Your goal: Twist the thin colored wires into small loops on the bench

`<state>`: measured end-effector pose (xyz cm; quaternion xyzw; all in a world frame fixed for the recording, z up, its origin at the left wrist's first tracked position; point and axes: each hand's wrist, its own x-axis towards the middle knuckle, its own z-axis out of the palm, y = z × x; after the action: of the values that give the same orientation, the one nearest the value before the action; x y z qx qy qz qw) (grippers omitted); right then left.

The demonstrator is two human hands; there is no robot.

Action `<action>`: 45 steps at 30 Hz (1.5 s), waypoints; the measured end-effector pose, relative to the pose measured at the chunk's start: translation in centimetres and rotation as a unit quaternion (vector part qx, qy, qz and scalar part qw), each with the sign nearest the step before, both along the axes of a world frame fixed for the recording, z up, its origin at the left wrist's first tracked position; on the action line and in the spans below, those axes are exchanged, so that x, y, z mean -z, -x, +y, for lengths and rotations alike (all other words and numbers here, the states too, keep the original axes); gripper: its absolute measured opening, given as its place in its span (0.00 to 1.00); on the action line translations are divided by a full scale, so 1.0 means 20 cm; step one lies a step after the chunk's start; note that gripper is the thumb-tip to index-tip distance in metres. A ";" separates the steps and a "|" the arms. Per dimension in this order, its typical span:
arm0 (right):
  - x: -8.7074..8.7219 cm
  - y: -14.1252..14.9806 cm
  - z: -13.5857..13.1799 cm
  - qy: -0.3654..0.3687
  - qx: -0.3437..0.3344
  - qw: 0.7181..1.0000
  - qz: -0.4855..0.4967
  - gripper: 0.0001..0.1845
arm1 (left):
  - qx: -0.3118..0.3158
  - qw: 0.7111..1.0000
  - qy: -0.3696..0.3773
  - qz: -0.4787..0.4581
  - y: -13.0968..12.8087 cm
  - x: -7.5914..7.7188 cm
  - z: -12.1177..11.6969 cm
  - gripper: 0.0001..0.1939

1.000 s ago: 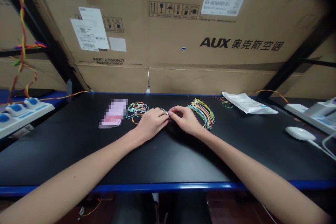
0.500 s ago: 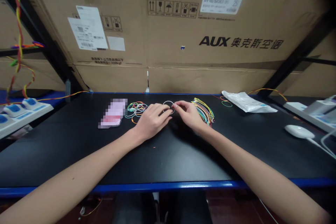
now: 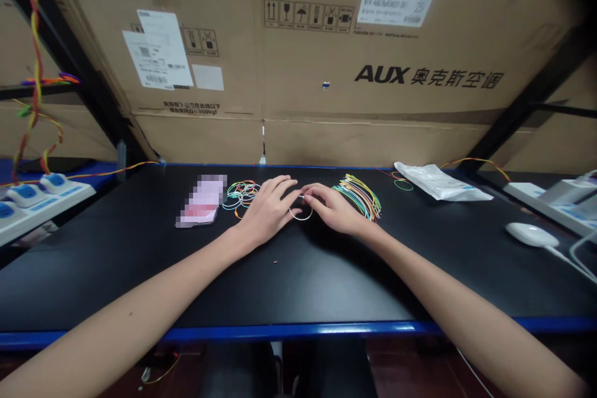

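Note:
My left hand (image 3: 269, 206) and my right hand (image 3: 332, 206) meet at the middle of the black table (image 3: 298, 273). Between their fingertips they pinch a thin white wire loop (image 3: 301, 214), which hangs down to the table surface. A pile of coloured wire rings (image 3: 241, 193) lies just left of my left hand. A bundle of straight coloured wires (image 3: 361, 197) lies just right of my right hand.
A blurred pink item (image 3: 203, 200) lies left of the rings. A white plastic bag (image 3: 441, 182) and a white mouse (image 3: 532, 234) sit at the right, power strips (image 3: 32, 196) at the left. Large cardboard boxes (image 3: 326, 62) stand behind the table.
The white wire went from a short piece pinched between the fingertips to a round loop, held up half a second ago and now lowered toward the table. Both hands stayed together.

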<state>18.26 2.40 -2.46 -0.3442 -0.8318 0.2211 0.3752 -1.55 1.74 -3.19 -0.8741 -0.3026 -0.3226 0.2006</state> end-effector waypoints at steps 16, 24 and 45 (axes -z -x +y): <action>0.01 -0.02 0.03 0.076 0.040 0.996 0.026 0.11 | 0.007 0.999 0.045 -0.025 -0.01 0.00 -0.02 0.25; -0.01 -0.01 0.01 0.096 0.013 0.995 0.021 0.11 | 0.014 0.999 0.043 -0.030 -0.01 0.00 -0.02 0.20; -0.08 -0.09 0.01 0.191 -0.179 0.965 0.020 0.20 | 0.073 0.997 -0.015 0.034 -0.01 -0.04 -0.02 0.20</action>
<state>20.06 2.58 -0.77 -0.2503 -0.8147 0.4459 0.2734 -1.38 1.29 -2.30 -0.9011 -0.2266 -0.3112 0.1996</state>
